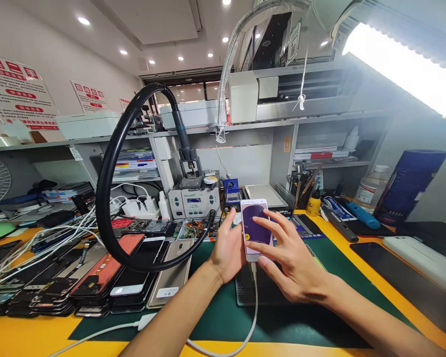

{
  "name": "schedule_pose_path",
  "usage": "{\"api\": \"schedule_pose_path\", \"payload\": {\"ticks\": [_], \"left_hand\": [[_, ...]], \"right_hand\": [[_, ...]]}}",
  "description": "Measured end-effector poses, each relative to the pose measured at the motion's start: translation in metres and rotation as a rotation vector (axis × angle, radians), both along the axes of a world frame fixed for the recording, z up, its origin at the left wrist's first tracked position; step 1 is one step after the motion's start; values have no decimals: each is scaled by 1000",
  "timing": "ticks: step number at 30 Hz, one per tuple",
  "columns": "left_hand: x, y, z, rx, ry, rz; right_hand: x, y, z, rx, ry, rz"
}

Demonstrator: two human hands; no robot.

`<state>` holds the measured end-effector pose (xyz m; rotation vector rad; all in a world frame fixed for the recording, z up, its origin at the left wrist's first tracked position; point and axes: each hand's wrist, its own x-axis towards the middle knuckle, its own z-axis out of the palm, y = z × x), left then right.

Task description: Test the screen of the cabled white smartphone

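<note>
The left hand [228, 250] grips a white smartphone [255, 229] by its left edge, fingers wrapped behind the casing and thumb along the side, holding it tilted upright above the middle of the bench [29, 332]. The screen is lit and shows a purple display. The right hand [292, 260] is spread over the lower right of the phone, its fingers extended and apart; the index fingertip touches the screen, and the thumb rests near the phone's bottom edge. A white cable [253, 317] is plugged into the bottom of the phone, hangs down across the dark green mat [223, 317] and loops back along the near edge of the bench toward the left.

Beneath the hands lies a dark grille-like pad [252, 292] on the mat. To the left of the mat, rows of stacked phones and phone housings [96, 282] cover the left part of the bench. A thick black hose [109, 168] arcs over them and joins a hot-air station [195, 198] at the back edge of the bench. Small trays of parts [193, 229] sit just in front of that station. At the right side lie a blue tool [362, 214], a clear bottle [371, 188] and a dark blue cylinder [412, 186]. A bright lamp [401, 64] hangs over the right corner.
</note>
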<state>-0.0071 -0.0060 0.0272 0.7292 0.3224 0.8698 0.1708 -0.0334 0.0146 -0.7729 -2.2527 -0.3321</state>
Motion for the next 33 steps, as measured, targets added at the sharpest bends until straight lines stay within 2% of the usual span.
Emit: {"api": "schedule_pose_path", "payload": {"ticks": [33], "left_hand": [[-5,2,6,4,-52,19]], "right_hand": [[7,0,2,45,19,21]]}}
